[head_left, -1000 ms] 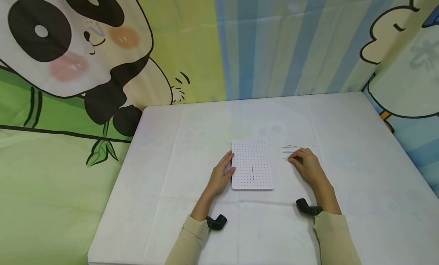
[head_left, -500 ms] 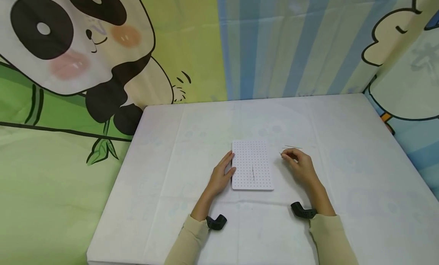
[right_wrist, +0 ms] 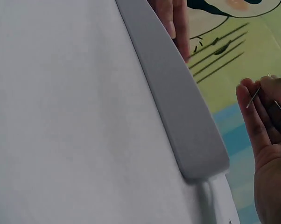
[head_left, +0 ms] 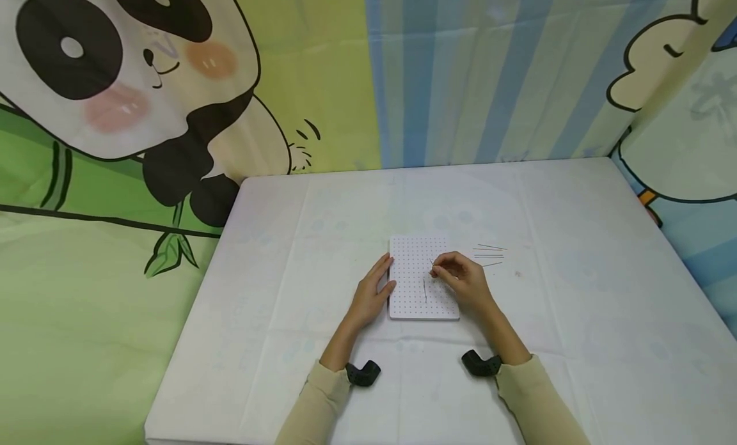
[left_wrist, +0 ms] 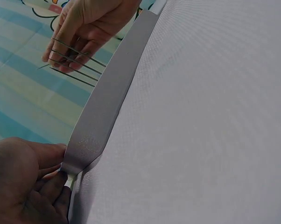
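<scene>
We see the white perforated board (head_left: 409, 253) lying flat on the table (head_left: 322, 253), in front of the person and between the two forearms. The left hand (head_left: 371, 298) rests along the board's left edge, thumb apart from the fingers, touching the board rather than closing round it. The right hand (head_left: 465, 282) is above the board with its fingertips together, clamped on a thin pin (right_wrist: 251, 99) that sits tilted and looks clear of the holes. Just beside it, we count four standing pins (head_left: 425, 290) in the wrist views, planted upright in one line, while a few loose pins (head_left: 488, 254) lie on the table to the board's right.

We judge the step in hand to be bringing one more pin to the board, partway through building that row, with the left hand steadying it. To our eye, the next move calls for turning the pin upright, lining its tip up with a free hole, probably at the row's far end, and lowering it straight without knocking its neighbours
</scene>
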`<action>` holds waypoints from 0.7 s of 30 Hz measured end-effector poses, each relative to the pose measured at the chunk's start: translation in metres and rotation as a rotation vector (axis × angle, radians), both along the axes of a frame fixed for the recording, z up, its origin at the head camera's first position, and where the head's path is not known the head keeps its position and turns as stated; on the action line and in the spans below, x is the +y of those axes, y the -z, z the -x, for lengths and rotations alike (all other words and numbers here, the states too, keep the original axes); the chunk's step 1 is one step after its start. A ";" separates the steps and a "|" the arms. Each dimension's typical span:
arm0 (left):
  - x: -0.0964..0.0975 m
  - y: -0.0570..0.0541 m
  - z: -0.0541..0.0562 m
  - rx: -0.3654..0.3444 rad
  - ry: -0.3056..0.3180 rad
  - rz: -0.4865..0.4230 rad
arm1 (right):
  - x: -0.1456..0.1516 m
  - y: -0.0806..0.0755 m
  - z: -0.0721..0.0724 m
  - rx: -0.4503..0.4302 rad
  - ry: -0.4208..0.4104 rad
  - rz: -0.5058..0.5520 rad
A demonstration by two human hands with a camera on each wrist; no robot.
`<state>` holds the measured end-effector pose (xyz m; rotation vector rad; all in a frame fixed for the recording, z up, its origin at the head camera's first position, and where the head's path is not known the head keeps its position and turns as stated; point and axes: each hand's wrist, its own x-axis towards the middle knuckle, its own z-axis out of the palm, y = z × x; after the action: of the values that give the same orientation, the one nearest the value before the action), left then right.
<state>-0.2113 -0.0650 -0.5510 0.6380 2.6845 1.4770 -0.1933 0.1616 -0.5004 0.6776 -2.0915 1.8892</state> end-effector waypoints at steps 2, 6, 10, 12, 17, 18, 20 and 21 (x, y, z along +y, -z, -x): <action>0.000 0.000 0.000 -0.004 0.001 -0.001 | -0.004 0.001 0.000 -0.010 -0.012 0.027; 0.000 -0.001 -0.001 -0.014 0.003 -0.002 | -0.007 0.003 0.000 -0.007 -0.016 0.028; -0.001 -0.002 -0.001 -0.007 0.005 -0.002 | -0.007 0.002 -0.001 -0.003 -0.014 0.004; -0.001 -0.001 -0.001 0.001 0.005 -0.003 | -0.007 0.001 -0.001 0.002 -0.014 0.000; 0.000 -0.002 -0.001 0.003 0.005 -0.005 | -0.008 0.002 0.000 0.016 -0.006 0.014; 0.000 -0.002 -0.001 -0.001 0.004 -0.006 | -0.009 0.002 0.000 0.012 -0.004 0.016; 0.000 -0.004 -0.001 -0.010 0.003 -0.009 | -0.010 0.004 0.000 -0.001 -0.008 0.029; 0.000 -0.004 -0.001 -0.011 0.003 -0.011 | -0.010 0.005 0.000 -0.005 -0.007 0.028</action>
<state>-0.2099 -0.0651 -0.5467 0.6320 2.6678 1.4918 -0.1933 0.1515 -0.5051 0.6753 -2.0638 1.9221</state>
